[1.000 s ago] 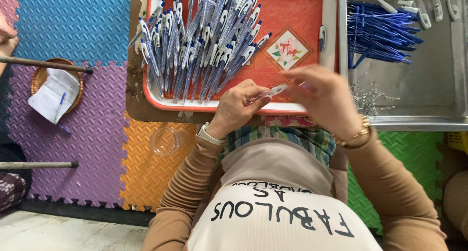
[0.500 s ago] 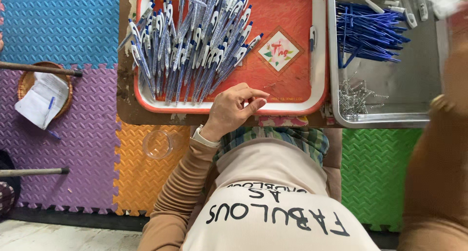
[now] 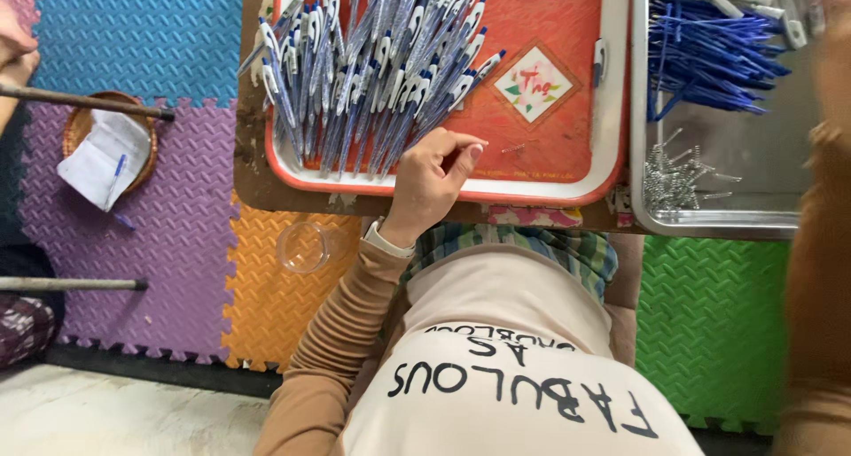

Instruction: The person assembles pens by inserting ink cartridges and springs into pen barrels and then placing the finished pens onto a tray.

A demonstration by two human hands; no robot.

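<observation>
Pens (image 3: 372,75), blue and white, lie heaped in the left half of an orange tray (image 3: 567,168) with a white rim; the tray's right half is mostly bare, with a diamond-shaped white label (image 3: 533,84) printed in red and green near its middle and one loose white clip (image 3: 601,62) beside it. Just right of it, a metal tray (image 3: 709,221) holds a bundle of blue refills (image 3: 709,57) at the top and a small pile of thin springs (image 3: 674,177) at its lower left. Both trays sit on a worn wooden surface (image 3: 253,186). On the foam mat floor: a clear plastic cup (image 3: 306,246), empty as far as shows, and a round wicker basket (image 3: 75,128) with white paper (image 3: 106,159) in it.

Left hand (image 3: 430,181) rests on the orange tray's near rim just beside the pen heap, fingers curled, thumb and forefinger pressed together; whether they pinch anything can't be told. Right hand is out of frame, only a blurred brown sleeve (image 3: 820,270) at the right edge; state can't be told.

Versus half a second ago: left hand same spot, right arm remains at the right edge.
</observation>
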